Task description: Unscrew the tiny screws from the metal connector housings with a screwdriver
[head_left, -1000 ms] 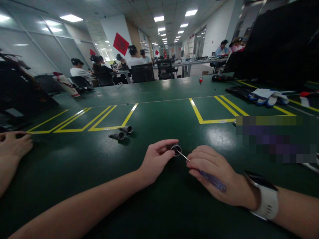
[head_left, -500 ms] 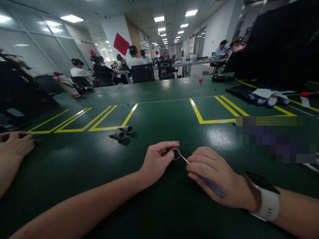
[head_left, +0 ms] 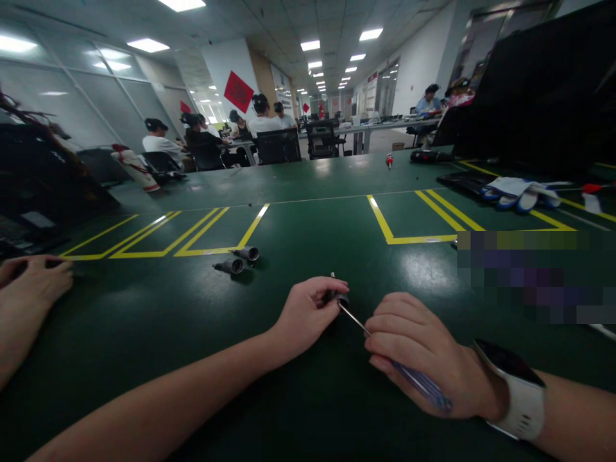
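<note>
- A small dark cylindrical fitting point(head_left: 341, 297) with a metal rim sits low over the green table point(head_left: 308, 205), near its front edge, pinched between the thumb and fingers of the left hand point(head_left: 305, 314).
- The right hand point(head_left: 418, 350) is closed round a slim screwdriver point(head_left: 409, 375) with a translucent blue-violet handle; its thin steel shaft runs up and left, and the tip meets the fitting.
- Judging by this grip, the work goes best with the shaft in line with the fitting's axis and the left fingers firm, since a smooth round body is likely to roll or twist away.
- Two similar grey cylindrical pieces point(head_left: 238, 260) lie on their sides just beside each other, farther back on the left by the yellow floor-tape lines point(head_left: 212, 234).
- The table top is matte with soft glare patches.
- Another person's hand point(head_left: 33, 282) rests flat at the far left; white and blue gloves point(head_left: 517, 191) lie at the far right.
</note>
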Action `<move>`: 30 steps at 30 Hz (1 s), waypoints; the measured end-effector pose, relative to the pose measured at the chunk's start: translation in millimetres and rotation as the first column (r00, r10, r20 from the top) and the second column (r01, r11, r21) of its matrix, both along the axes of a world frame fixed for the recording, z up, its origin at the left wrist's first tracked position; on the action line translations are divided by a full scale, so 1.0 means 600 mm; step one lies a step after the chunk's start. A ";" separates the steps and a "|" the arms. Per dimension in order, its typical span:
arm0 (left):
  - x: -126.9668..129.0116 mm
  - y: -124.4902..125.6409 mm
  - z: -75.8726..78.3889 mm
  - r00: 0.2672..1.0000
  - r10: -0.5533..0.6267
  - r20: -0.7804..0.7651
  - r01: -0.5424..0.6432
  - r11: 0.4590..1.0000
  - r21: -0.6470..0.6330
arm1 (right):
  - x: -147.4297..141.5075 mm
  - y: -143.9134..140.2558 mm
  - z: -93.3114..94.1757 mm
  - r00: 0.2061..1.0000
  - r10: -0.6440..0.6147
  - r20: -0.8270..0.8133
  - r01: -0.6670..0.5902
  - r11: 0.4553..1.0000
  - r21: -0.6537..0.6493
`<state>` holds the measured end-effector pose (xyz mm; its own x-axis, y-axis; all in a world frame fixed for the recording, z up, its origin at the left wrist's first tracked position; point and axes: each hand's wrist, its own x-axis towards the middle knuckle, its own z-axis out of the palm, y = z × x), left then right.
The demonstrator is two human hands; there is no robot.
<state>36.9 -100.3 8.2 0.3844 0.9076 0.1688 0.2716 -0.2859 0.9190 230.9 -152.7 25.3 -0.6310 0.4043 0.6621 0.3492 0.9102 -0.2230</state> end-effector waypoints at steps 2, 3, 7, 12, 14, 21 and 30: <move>-0.006 0.001 0.006 0.989 -0.011 -0.145 0.026 0.994 0.104 | 0.000 -0.001 0.002 1.000 0.001 0.014 0.000 1.000 -0.006; -0.010 0.002 0.012 0.974 -0.016 -0.224 0.051 0.987 0.152 | -0.001 -0.002 0.003 1.000 -0.002 0.014 0.002 1.000 -0.010; -0.024 0.008 0.045 0.878 -0.010 -0.478 0.140 0.961 0.237 | -0.001 -0.005 0.006 1.000 -0.014 -0.003 0.014 1.000 -0.010; -0.047 0.023 0.075 0.678 0.062 -0.733 0.202 0.942 0.266 | -0.002 -0.008 0.008 1.000 -0.012 -0.002 0.012 1.000 -0.003; -0.053 0.026 0.082 0.602 0.070 -0.796 0.226 0.941 0.253 | -0.004 -0.009 0.009 1.000 -0.015 -0.002 0.015 1.000 0.002; -0.059 0.024 0.089 0.444 0.120 -0.888 0.266 0.929 0.259 | -0.008 -0.011 0.012 1.000 -0.015 0.017 0.016 1.000 -0.013; -0.064 0.039 0.083 0.567 0.173 -0.806 0.162 0.935 0.315 | -0.011 -0.010 0.014 0.999 -0.031 0.037 0.034 0.995 -0.091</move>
<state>-1.2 -76.9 58.0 0.5015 0.8631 0.0606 0.8498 -0.5045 0.1525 224.2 -158.5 33.5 -0.6387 0.4832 0.5988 0.3874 0.8743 -0.2923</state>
